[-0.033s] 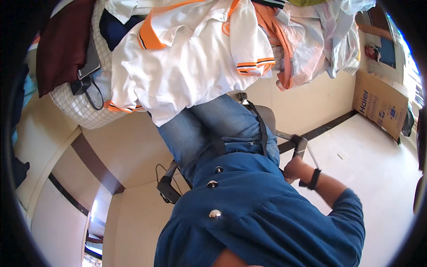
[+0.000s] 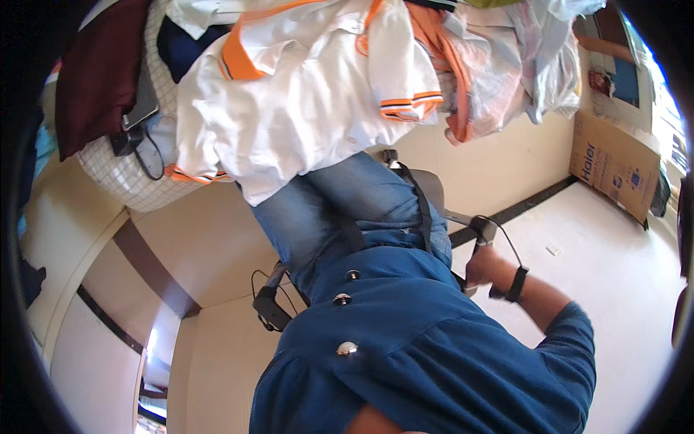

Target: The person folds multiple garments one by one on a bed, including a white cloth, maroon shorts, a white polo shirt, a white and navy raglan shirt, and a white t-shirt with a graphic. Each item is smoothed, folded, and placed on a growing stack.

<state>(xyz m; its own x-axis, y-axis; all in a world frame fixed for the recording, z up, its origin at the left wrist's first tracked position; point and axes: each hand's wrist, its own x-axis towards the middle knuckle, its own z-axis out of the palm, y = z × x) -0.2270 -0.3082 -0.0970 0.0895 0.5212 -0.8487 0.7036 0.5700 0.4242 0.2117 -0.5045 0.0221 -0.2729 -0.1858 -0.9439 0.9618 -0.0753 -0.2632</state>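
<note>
My right hand (image 2: 489,268) is at my right hip, beside the chair armrest (image 2: 483,230), with its fingers curled. What it holds, if anything, is hidden. On that wrist sits a black band (image 2: 517,284), and a thin dark cable (image 2: 510,242) arches between it and the armrest. My left hand is out of view. In front of my knees, a white polo shirt (image 2: 289,123) with orange collar and cuffs lies spread over a checked cloth (image 2: 108,173), its hem hanging over my jeans (image 2: 347,195).
Left of the shirt lie a maroon garment (image 2: 97,79) and a black device (image 2: 126,141) with a looped cord. Orange clothing (image 2: 457,94) and clear plastic wrapping (image 2: 499,79) are on the right. A cardboard box (image 2: 614,166) stands at the far right wall. Another armrest (image 2: 271,307) is on my left.
My right hand and wrist have shifted slightly right and forward. The cable by the wrist now bows in a dark arc, where a straighter pale line showed before. The shirt lies unchanged.
</note>
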